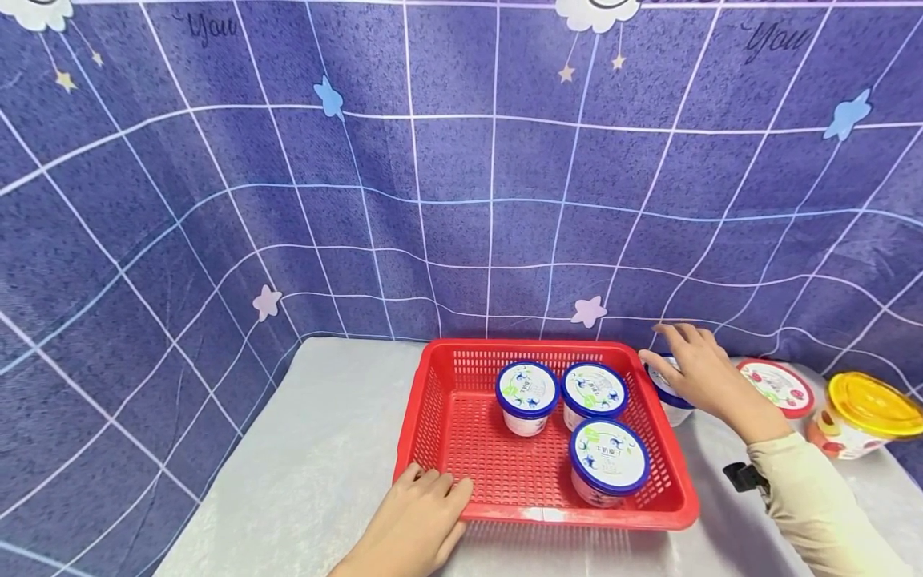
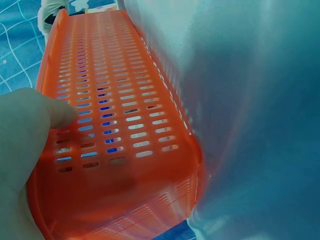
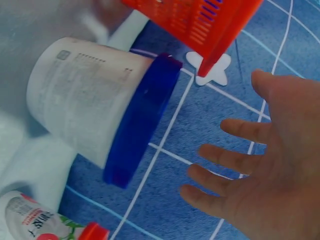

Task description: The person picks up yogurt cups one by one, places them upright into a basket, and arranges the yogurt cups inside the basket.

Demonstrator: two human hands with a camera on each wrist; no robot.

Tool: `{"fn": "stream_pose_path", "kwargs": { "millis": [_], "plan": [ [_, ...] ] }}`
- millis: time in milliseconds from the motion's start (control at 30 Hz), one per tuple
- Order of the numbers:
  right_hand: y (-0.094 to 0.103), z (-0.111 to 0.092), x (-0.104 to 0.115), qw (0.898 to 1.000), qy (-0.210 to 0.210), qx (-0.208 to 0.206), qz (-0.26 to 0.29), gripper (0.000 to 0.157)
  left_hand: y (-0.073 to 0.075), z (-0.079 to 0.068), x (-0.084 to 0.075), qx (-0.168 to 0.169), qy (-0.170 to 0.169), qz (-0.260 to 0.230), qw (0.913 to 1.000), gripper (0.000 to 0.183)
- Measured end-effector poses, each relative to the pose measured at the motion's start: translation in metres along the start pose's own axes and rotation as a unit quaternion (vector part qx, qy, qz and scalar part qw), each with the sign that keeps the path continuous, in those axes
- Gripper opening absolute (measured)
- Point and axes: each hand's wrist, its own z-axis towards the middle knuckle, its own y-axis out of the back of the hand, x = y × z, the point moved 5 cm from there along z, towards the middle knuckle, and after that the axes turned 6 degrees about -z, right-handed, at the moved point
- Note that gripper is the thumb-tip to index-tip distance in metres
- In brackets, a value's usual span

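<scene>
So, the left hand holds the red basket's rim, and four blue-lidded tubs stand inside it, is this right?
Not four: the head view shows three blue-lidded tubs in the red basket; a fourth tub stands outside, beside it. The left hand does hold the basket's rim.

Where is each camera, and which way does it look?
Head: worn up top, looking forward and down at the red basket; left hand, right hand, sleeve show.
Left wrist: worn there, facing the basket's slotted wall; left hand shows.
Right wrist: worn there, facing a blue-lidded tub; right hand shows.
Head and right wrist share that tub, outside the basket.
</scene>
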Motion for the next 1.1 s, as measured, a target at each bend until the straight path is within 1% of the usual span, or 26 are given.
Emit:
{"fn": "stream_pose_path", "kwargs": {
  "millis": [233, 367, 500, 700, 867, 1100],
  "plan": [
    [-0.011, -0.003, -0.008, 1.000, 0.008, -0.007, -0.005, 0.053, -0.001, 0.000, 0.000, 0.001, 0.000, 0.001, 1.0000, 0.028],
    [-0.020, -0.005, -0.013, 1.000, 0.011, -0.002, -0.008, 0.053, -0.001, -0.001, 0.000, -0.006, -0.003, 0.003, 1.0000, 0.028],
    [-0.026, -0.006, -0.016, 1.000, 0.010, 0.002, -0.009, 0.049, -0.002, 0.000, 0.001, -0.002, -0.001, 0.001, 1.0000, 0.027],
    [-0.036, -0.009, -0.017, 0.999, 0.009, 0.029, -0.010, 0.047, -0.002, 0.000, 0.001, 0.011, 0.002, -0.002, 0.9999, 0.028],
    [-0.041, -0.012, -0.016, 0.999, 0.013, 0.038, -0.006, 0.047, -0.003, 0.000, 0.001, 0.017, 0.004, 0.001, 0.9998, 0.029],
    [-0.046, -0.016, -0.020, 0.998, -0.011, 0.066, -0.013, 0.049, -0.003, 0.000, 0.001, 0.041, 0.013, -0.002, 0.9991, 0.030]
  ]
}}
